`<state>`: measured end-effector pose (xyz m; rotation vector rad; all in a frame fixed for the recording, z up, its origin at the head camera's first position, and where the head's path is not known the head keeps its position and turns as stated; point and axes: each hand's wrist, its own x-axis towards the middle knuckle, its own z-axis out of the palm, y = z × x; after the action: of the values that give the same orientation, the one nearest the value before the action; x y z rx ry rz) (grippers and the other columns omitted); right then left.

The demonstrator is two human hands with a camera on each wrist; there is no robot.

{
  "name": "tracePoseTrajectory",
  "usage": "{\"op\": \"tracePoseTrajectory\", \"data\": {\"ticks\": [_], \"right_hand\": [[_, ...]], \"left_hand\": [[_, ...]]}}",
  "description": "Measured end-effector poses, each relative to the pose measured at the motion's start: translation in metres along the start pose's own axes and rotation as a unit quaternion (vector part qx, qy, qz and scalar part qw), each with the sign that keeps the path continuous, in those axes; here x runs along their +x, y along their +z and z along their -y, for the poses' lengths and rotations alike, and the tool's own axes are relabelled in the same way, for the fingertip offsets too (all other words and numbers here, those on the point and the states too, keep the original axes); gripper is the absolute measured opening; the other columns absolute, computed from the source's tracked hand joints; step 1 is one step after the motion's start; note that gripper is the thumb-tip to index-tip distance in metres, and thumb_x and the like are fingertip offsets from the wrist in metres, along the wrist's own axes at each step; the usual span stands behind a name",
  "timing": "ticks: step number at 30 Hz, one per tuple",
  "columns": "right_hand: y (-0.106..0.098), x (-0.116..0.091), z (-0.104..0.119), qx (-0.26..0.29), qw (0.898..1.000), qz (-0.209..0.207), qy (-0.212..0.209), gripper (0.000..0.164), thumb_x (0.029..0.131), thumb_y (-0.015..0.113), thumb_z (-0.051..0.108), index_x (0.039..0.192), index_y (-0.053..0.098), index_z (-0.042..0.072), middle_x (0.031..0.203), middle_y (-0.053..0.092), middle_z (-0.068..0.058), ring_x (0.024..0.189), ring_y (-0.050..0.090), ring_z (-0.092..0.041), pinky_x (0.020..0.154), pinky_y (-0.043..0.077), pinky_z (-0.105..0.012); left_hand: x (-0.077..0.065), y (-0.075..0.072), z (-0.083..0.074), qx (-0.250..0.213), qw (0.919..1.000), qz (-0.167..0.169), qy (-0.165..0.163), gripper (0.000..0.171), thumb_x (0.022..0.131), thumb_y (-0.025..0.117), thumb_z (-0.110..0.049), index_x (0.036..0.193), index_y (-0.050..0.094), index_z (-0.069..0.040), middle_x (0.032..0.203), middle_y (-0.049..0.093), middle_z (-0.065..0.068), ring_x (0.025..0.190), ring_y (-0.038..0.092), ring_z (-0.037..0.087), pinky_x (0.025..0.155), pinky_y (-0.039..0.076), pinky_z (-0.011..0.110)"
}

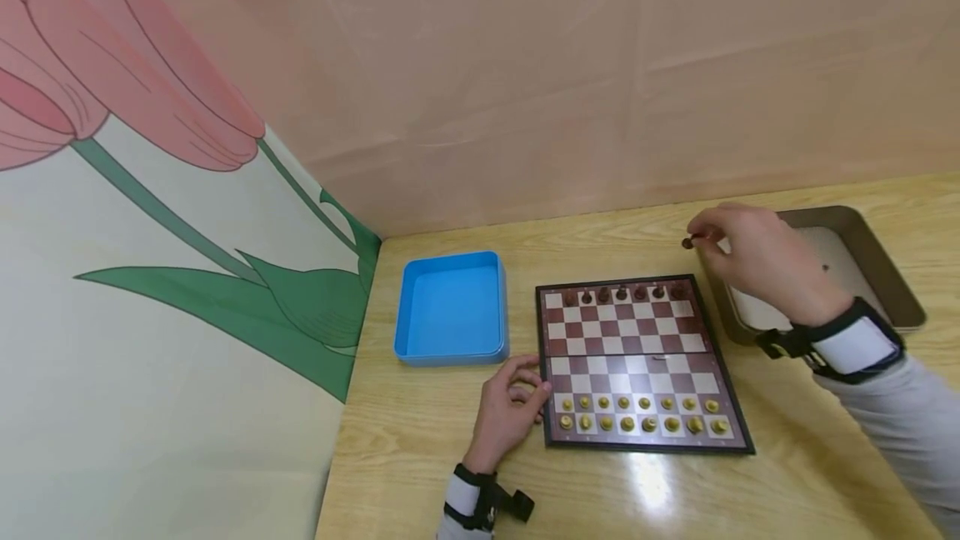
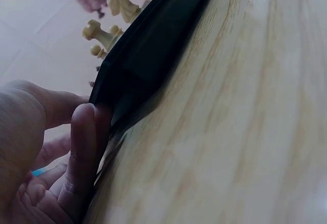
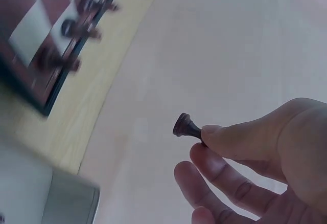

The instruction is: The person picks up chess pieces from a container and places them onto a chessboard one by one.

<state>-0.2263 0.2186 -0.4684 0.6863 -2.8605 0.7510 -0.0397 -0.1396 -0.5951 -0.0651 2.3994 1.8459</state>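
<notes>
16 gold chessmen [image 1: 627, 423] are standing, 7 dark ones [image 1: 622, 293] are likely needing more, left grip [image 1: 506, 408] is holding the chessboard [image 1: 611, 329], right grip [image 1: 756, 252] another dark chessman [image 3: 185, 126].

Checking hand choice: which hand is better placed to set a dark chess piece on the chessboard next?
Likely the right hand: its fingers pinch a dark chess piece; the left hand touches the chessboard at its left edge.

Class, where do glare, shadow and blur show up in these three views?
Head view: white glare on the wooden table and, fainter, on the chessboard, with a soft shadow beside the right sleeve; left wrist view: the board's black side sunk in deep shade; right wrist view: dark chess pieces on the board blurred, the chess piece pinched in the right hand sharper.
</notes>
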Motion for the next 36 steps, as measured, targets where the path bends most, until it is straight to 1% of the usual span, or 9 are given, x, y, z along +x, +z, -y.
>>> {"op": "tracePoseTrajectory", "data": {"ticks": [1, 3, 7, 11, 14, 17, 21, 26, 36], "right_hand": [[0.002, 0.002, 0.005, 0.007, 1.000, 0.003, -0.002, 0.017, 0.095, 0.072, 0.001, 0.112, 0.074, -0.002, 0.099, 0.076, -0.018, 0.083, 0.071, -0.030, 0.059, 0.054, -0.038], [0.006, 0.005, 0.013, 0.015, 1.000, 0.008, -0.006, 0.017, 0.095, 0.073, 0.002, 0.111, 0.074, -0.002, 0.099, 0.076, -0.017, 0.083, 0.071, -0.029, 0.057, 0.053, -0.035], [0.015, 0.012, 0.029, 0.026, 0.999, 0.012, -0.028, 0.016, 0.095, 0.076, 0.005, 0.110, 0.076, 0.002, 0.099, 0.077, -0.012, 0.083, 0.071, -0.026, 0.056, 0.052, -0.031], [0.028, 0.019, 0.041, 0.035, 0.998, 0.016, -0.051, 0.014, 0.095, 0.078, 0.006, 0.109, 0.077, 0.006, 0.100, 0.077, -0.009, 0.083, 0.071, -0.023, 0.059, 0.054, -0.031], [0.038, 0.023, 0.047, 0.033, 0.997, 0.013, -0.069, 0.014, 0.094, 0.080, 0.007, 0.108, 0.079, 0.007, 0.099, 0.078, -0.007, 0.083, 0.071, -0.020, 0.061, 0.056, -0.032], [0.045, 0.026, 0.052, 0.030, 0.996, 0.015, -0.078, 0.015, 0.093, 0.081, 0.008, 0.108, 0.079, 0.008, 0.099, 0.078, -0.006, 0.083, 0.071, -0.020, 0.064, 0.059, -0.035], [0.049, 0.030, 0.060, 0.033, 0.995, 0.025, -0.086, 0.014, 0.094, 0.081, 0.010, 0.108, 0.079, 0.009, 0.100, 0.078, -0.006, 0.085, 0.072, -0.021, 0.067, 0.062, -0.039], [0.054, 0.031, 0.067, 0.043, 0.994, 0.029, -0.096, 0.014, 0.096, 0.080, 0.011, 0.109, 0.079, 0.009, 0.101, 0.078, -0.007, 0.085, 0.072, -0.022, 0.067, 0.062, -0.042], [0.071, 0.036, 0.074, 0.065, 0.993, 0.041, -0.088, 0.014, 0.095, 0.081, 0.010, 0.109, 0.080, 0.011, 0.102, 0.078, -0.005, 0.087, 0.072, -0.019, 0.072, 0.063, -0.040]], "left_hand": [[0.000, 0.000, 0.000, 0.000, 1.0000, 0.001, 0.002, 0.041, 0.101, 0.076, -0.021, 0.141, 0.065, -0.020, 0.100, 0.073, -0.002, 0.066, 0.071, 0.008, 0.057, 0.066, 0.031], [0.000, 0.000, 0.001, -0.002, 1.0000, 0.003, 0.004, 0.041, 0.102, 0.076, -0.021, 0.141, 0.065, -0.020, 0.100, 0.073, -0.001, 0.065, 0.071, 0.008, 0.057, 0.066, 0.031], [0.000, -0.001, 0.001, -0.004, 1.0000, 0.005, 0.004, 0.041, 0.102, 0.076, -0.021, 0.141, 0.065, -0.020, 0.100, 0.073, -0.001, 0.065, 0.071, 0.008, 0.057, 0.066, 0.032], [0.000, -0.002, 0.000, -0.005, 1.0000, 0.008, 0.000, 0.041, 0.102, 0.076, -0.022, 0.141, 0.065, -0.021, 0.101, 0.073, -0.001, 0.066, 0.071, 0.008, 0.058, 0.066, 0.032], [0.000, -0.003, -0.001, -0.007, 0.9999, 0.011, -0.002, 0.041, 0.102, 0.076, -0.023, 0.142, 0.065, -0.021, 0.102, 0.073, -0.001, 0.067, 0.072, 0.008, 0.059, 0.066, 0.032], [0.000, -0.003, -0.002, -0.007, 0.9999, 0.012, -0.003, 0.041, 0.102, 0.076, -0.024, 0.142, 0.065, -0.019, 0.102, 0.073, -0.002, 0.068, 0.072, 0.008, 0.059, 0.066, 0.032], [-0.001, -0.003, -0.002, -0.005, 0.9999, 0.011, -0.004, 0.042, 0.102, 0.076, -0.023, 0.142, 0.065, -0.019, 0.102, 0.073, -0.002, 0.068, 0.072, 0.008, 0.058, 0.066, 0.032], [-0.001, -0.004, -0.002, -0.003, 1.0000, 0.009, -0.001, 0.041, 0.102, 0.076, -0.024, 0.142, 0.065, -0.021, 0.102, 0.073, -0.002, 0.067, 0.072, 0.009, 0.058, 0.066, 0.032], [0.000, -0.002, -0.001, -0.014, 0.9999, 0.008, 0.001, 0.040, 0.102, 0.076, -0.023, 0.141, 0.066, -0.020, 0.101, 0.073, -0.002, 0.067, 0.072, 0.009, 0.058, 0.066, 0.033]]}}
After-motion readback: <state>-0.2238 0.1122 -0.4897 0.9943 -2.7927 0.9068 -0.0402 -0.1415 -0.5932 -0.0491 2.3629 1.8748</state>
